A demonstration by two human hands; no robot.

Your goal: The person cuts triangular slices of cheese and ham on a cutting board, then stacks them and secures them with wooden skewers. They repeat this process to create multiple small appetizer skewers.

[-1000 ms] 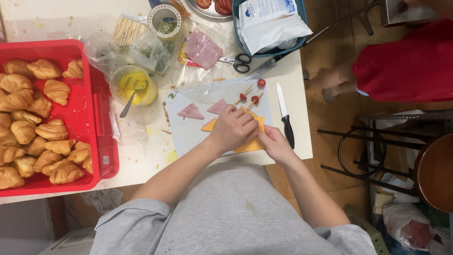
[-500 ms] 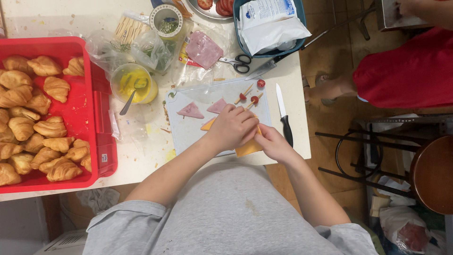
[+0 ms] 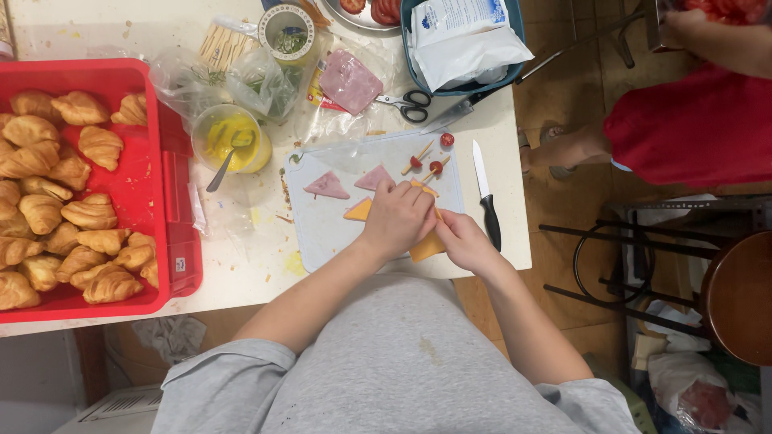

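- Head view: both hands meet over the pale cutting board (image 3: 322, 229), near its right front corner. The left hand (image 3: 396, 219) lies curled, fingers pressed down on an orange cheese slice (image 3: 426, 245); the right hand (image 3: 460, 239) pinches that slice's edge.
- The cheese runs lengthwise from upper left to lower right, and its lower tip pokes past the board's front edge.
- Two pink ham triangles (image 3: 326, 186) lie on the board, points towards the far side, beside three tomato skewers (image 3: 418, 159).
- Tight on the right: a black-handled knife (image 3: 486, 205) lies just off the board, blade away from the person, near the table edge. Bare board opens to the left.
- A red tray of croissants (image 3: 72, 185) fills the left end.
- Far side: white packet in a blue basin (image 3: 462, 36), pink sliced meat pack (image 3: 347, 80), scissors (image 3: 406, 104), yellow sauce cup (image 3: 233, 137).
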